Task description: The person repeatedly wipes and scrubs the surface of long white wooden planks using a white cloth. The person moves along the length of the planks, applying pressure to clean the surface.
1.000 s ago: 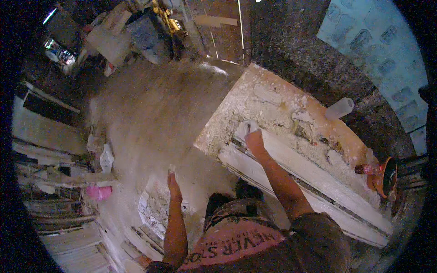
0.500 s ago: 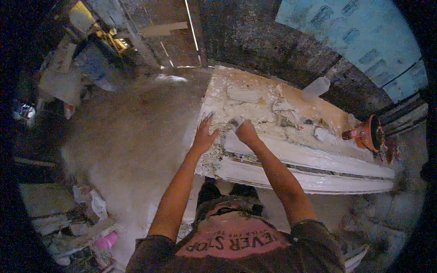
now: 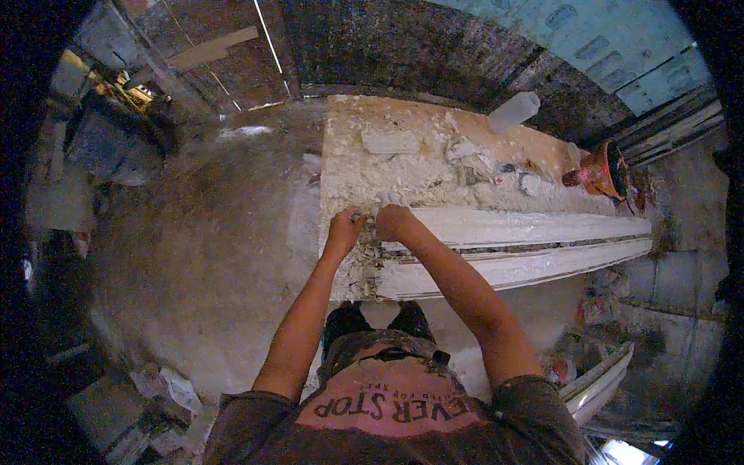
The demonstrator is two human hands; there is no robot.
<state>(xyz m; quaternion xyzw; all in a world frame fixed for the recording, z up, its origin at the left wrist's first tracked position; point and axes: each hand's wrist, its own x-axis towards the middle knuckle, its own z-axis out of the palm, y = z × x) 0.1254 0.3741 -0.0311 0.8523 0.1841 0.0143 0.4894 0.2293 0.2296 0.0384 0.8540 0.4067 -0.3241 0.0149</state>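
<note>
Two long white strips, the far one (image 3: 527,225) and the near one (image 3: 535,267), lie side by side on a bench (image 3: 341,116) smeared with pale, crumbly plaster. Their left ends stop in rough plaster close to my hands. My left hand (image 3: 346,230) is curled closed near the bench's left end, a small greyish bit at its fingertips. Just right of it, my right hand (image 3: 395,225) is closed at the end of the far strip. Whitish matter (image 3: 387,200) shows at its fingers; its kind is unclear.
Farther back on the bench are a flat pale block (image 3: 391,142), a crumpled whitish lump (image 3: 469,155) and a translucent white container (image 3: 514,112). An orange bucket (image 3: 603,172) stands at the right. A dark wall (image 3: 403,54) rises behind; bare floor (image 3: 201,232) stretches left.
My left hand has gone from spread fingers to curled ones and come closer to my right hand. The right hand has shifted nearer the strip's end. The whole view has swung somewhat.
</note>
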